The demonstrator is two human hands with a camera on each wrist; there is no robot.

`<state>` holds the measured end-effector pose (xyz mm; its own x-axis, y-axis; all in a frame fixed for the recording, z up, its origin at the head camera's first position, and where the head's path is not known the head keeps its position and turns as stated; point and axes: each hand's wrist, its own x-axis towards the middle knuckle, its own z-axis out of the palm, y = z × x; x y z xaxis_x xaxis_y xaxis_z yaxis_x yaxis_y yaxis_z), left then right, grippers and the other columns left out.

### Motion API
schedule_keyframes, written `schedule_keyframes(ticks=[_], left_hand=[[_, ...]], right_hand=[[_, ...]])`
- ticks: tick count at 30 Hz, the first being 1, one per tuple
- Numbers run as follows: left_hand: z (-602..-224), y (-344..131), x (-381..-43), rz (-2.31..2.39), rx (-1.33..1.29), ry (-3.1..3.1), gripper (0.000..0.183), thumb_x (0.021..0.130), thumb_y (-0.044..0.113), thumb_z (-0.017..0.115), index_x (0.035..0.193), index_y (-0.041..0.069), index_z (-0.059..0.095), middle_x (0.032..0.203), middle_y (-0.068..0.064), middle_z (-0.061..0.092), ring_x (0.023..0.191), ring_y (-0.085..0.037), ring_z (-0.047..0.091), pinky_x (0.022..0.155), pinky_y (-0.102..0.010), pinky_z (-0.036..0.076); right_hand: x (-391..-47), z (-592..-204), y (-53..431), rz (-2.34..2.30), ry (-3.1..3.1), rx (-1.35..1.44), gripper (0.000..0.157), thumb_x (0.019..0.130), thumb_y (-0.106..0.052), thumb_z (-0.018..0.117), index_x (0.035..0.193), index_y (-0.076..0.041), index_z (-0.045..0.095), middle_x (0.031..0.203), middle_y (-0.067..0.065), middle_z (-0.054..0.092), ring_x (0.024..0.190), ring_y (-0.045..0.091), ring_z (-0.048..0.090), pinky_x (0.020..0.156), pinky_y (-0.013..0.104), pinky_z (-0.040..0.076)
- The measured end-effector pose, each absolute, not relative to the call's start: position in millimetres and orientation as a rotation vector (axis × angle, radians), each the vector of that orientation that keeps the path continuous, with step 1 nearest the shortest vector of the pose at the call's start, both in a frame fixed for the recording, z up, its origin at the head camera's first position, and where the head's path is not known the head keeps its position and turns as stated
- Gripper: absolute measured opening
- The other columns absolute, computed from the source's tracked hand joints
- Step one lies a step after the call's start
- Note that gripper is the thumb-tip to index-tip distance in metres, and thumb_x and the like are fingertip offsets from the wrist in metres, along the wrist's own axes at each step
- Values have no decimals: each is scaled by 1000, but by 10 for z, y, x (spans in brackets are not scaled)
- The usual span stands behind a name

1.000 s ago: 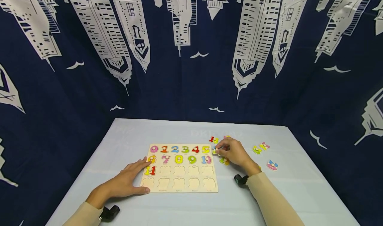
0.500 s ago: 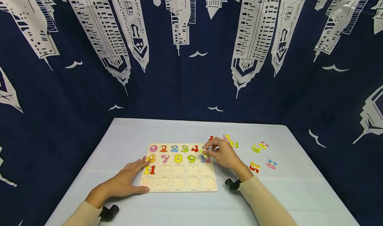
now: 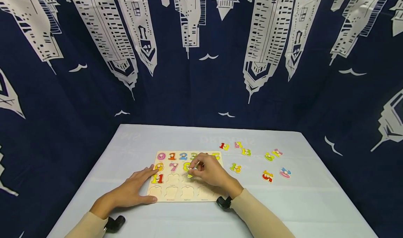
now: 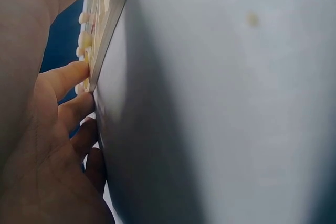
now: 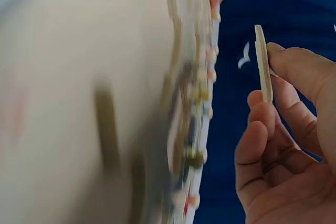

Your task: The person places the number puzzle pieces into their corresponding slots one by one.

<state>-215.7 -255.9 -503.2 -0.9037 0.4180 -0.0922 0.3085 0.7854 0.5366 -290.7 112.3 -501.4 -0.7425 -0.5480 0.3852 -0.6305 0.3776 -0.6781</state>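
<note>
A wooden number puzzle board lies on the white table, with 0 to 11 filling its upper recesses. My left hand rests along its left edge, fingers extended, the index fingertip by the yellow 6 piece and the thumb near the lower corner. Over the middle of the board, my right hand pinches a puzzle piece by thumb and fingers. In the right wrist view that puzzle piece appears edge-on, apart from the board; its digits cannot be read. The right hand covers part of the upper rows.
Right of the board lie several loose number pieces, among them a red-and-yellow one, a green-and-orange one, a red-and-orange one and a pink-and-blue one. A dark blue cloth with white buildings hangs behind the table.
My right hand has carried the puzzle piece leftward from the loose pieces, across the board's right side to above its middle. The left hand has stayed on the board's left edge.
</note>
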Motion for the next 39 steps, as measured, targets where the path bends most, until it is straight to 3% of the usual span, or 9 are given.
schedule_keyframes(ticks=[3,7,13,18,27,33,39], left_hand=[[-5037,-2566,-2160,787,569,2766,110,92,61,94,181,22,43,195,-14,28,174,-54,33,132,-88,33],[-5039,-2573,-2163,790,571,2762,110,93,64,92,182,22,42,195,-14,27,175,-53,33,133,-86,33],[-5036,-2573,-2165,791,583,2767,109,94,65,92,181,22,43,195,-14,27,175,-54,32,133,-87,32],[-5027,-2577,-2165,792,606,2778,109,94,64,92,181,21,43,195,-15,28,174,-54,34,132,-88,31],[-5045,-2581,-2164,806,597,2767,109,94,63,92,181,19,43,194,-17,29,174,-55,33,132,-89,30],[-5053,-2578,-2156,826,595,2752,109,94,62,93,181,19,43,194,-17,28,174,-56,32,132,-89,30],[-5035,-2571,-2157,819,591,2750,109,94,63,92,181,20,42,195,-16,27,175,-55,31,132,-89,29]], right_hand=[[-2810,-4943,949,1294,-2535,1089,15,99,-15,95,104,-13,81,102,6,76,76,2,58,69,18,51],[-2766,-4945,803,1245,-2512,1114,22,99,-13,96,114,-9,80,101,10,74,76,8,58,71,17,49],[-2727,-4917,699,1179,-2441,1165,30,100,-15,95,125,-10,80,115,4,79,82,16,65,76,17,55],[-2721,-4913,640,1116,-2407,1176,25,99,-16,96,119,-12,82,112,3,79,81,18,68,75,16,56],[-2694,-4930,467,1149,-2632,1028,9,100,-15,94,104,-15,86,105,6,79,77,-3,59,73,15,53],[-2704,-4972,352,1160,-2739,907,9,98,-10,94,95,-14,86,101,4,83,81,1,61,76,17,53],[-2697,-4964,324,1176,-2764,865,8,97,-7,95,95,-9,88,92,1,83,75,-3,59,74,17,54]])
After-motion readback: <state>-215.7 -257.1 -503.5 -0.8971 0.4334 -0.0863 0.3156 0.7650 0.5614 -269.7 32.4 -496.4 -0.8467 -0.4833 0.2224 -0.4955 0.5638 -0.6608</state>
